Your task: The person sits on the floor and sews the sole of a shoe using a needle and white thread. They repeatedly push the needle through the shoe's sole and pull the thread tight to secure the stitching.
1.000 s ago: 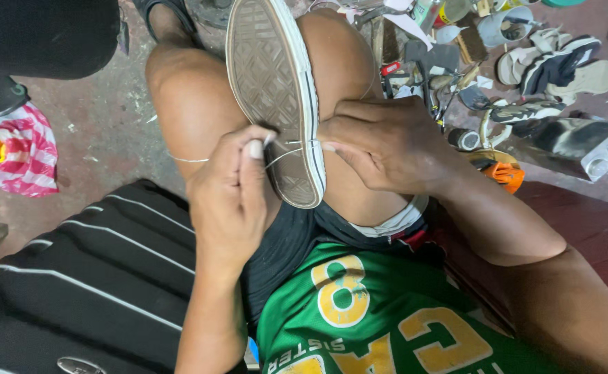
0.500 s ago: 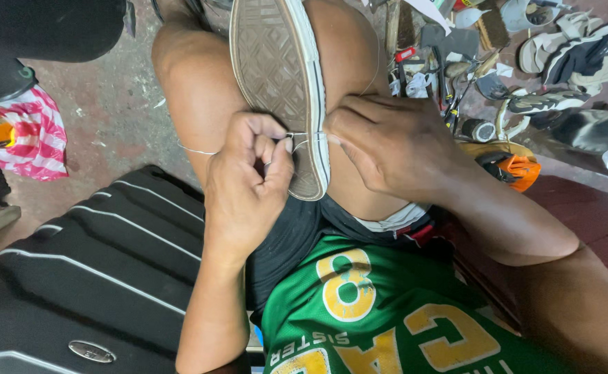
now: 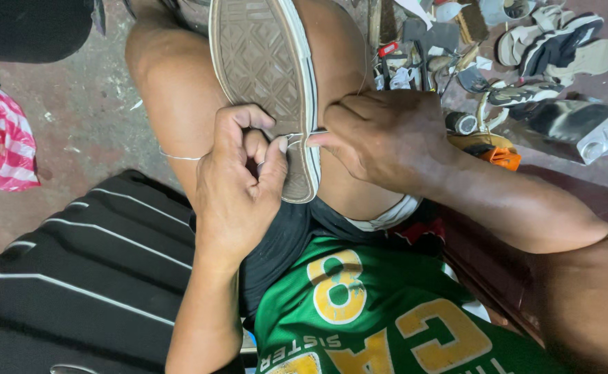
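A sneaker (image 3: 266,76) lies sole-up between my knees, its grey patterned sole and white rim facing me. My left hand (image 3: 238,183) is closed at the sole's heel end, pinching a thin white thread (image 3: 179,157) that runs across my left thigh. My right hand (image 3: 380,135) is closed on a thin metal needle or awl (image 3: 315,134) pressed into the white rim of the sole. Both hands meet at the same spot on the rim.
A black bag with white stripes (image 3: 75,270) lies at lower left. A red-and-white striped bag (image 3: 3,142) sits at the left edge. Several shoes, sandals and small tools (image 3: 525,48) are scattered on the floor at upper right, with an orange tool (image 3: 501,156) near my right wrist.
Both hands have stayed together at the sole's rim. My left hand's fingers have curled tighter on the thread, and the view has shifted slightly.
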